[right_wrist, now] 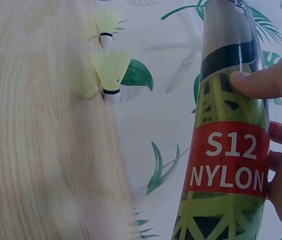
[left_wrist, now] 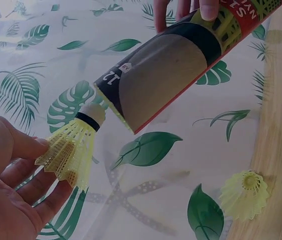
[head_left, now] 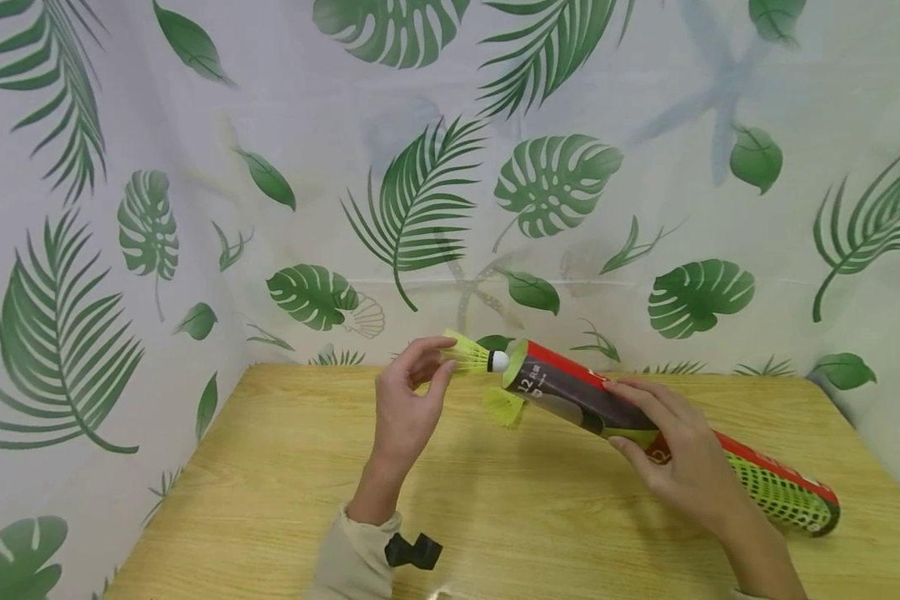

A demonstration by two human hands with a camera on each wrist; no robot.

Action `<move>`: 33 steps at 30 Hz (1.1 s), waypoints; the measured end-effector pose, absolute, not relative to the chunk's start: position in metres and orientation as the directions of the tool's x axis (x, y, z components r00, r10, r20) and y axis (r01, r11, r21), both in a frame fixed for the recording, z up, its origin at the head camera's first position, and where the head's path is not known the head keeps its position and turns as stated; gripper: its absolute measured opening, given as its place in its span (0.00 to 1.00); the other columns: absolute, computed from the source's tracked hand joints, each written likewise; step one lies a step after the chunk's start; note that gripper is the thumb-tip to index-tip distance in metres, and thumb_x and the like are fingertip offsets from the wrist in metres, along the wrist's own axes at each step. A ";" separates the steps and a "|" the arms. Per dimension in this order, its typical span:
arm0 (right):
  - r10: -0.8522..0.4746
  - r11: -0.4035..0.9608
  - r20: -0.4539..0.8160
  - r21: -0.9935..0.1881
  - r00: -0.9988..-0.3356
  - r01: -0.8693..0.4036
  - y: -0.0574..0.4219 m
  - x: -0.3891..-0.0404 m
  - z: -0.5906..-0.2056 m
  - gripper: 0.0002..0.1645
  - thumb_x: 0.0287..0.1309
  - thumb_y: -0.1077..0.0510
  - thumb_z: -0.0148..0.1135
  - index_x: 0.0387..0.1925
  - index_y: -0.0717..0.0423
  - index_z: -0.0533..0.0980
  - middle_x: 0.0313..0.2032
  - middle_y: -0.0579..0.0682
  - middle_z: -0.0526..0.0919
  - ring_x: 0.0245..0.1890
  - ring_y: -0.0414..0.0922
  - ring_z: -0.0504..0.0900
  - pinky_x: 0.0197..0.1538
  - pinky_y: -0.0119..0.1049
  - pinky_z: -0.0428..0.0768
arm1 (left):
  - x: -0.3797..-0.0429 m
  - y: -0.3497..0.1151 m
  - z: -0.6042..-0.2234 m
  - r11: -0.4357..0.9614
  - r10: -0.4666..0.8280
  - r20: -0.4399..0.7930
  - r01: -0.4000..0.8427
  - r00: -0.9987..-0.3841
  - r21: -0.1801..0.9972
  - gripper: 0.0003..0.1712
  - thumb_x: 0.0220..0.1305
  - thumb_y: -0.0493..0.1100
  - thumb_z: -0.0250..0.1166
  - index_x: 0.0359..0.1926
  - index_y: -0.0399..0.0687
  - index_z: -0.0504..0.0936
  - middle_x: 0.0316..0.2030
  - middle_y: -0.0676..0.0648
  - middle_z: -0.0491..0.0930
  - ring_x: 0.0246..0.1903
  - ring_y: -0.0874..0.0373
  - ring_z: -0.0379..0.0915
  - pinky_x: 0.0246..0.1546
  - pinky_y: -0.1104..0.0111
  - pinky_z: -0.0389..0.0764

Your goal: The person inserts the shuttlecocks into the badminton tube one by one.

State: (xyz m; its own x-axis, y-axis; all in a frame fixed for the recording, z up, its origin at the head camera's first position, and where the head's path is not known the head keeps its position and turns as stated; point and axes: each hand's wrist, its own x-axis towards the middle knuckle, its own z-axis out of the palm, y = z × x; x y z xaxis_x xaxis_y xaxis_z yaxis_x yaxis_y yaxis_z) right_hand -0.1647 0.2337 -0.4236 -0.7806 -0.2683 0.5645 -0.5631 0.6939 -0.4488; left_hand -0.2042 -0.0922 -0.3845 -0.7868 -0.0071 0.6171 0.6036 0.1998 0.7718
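My left hand (head_left: 412,400) pinches a yellow shuttlecock (head_left: 468,354) by its skirt, thumb on one side and fingers on the other. Its white cork, with a black band, points at the open end of a shuttlecock tube (head_left: 562,392). In the left wrist view the cork of the held shuttlecock (left_wrist: 83,135) is just outside the tube's mouth. My right hand (head_left: 675,450) grips the tube around its middle, tilted with the mouth raised. Green mesh print and a red "S12 NYLON" band (right_wrist: 228,157) mark the tube. Its inside is hidden.
Another yellow shuttlecock (head_left: 502,408) lies on the wooden table (head_left: 270,500), below the tube's mouth. The right wrist view shows two loose ones, a nearer shuttlecock (right_wrist: 112,72) and a farther shuttlecock (right_wrist: 107,22). A leaf-print cloth (head_left: 435,208) hangs behind the table.
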 end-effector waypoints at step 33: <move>-0.302 0.690 0.554 -0.435 -0.776 -0.579 0.221 -0.163 -0.424 0.48 0.45 0.67 0.81 0.68 0.40 0.75 0.63 0.52 0.77 0.62 0.58 0.74 0.56 0.70 0.72 | -0.200 -0.061 -0.402 0.153 0.147 0.576 0.594 -0.804 0.790 0.11 0.73 0.34 0.64 0.53 0.41 0.85 0.42 0.44 0.88 0.43 0.53 0.87 0.48 0.64 0.85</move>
State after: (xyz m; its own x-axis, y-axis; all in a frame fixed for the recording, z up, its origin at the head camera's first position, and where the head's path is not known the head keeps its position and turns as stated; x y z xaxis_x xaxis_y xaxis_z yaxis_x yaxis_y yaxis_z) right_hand -0.1629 0.2207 -0.4241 -0.7759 -0.3015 0.5541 -0.5787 0.6900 -0.4349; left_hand -0.2003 -0.0607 -0.4024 -0.8039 0.1473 0.5762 0.5941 0.1532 0.7897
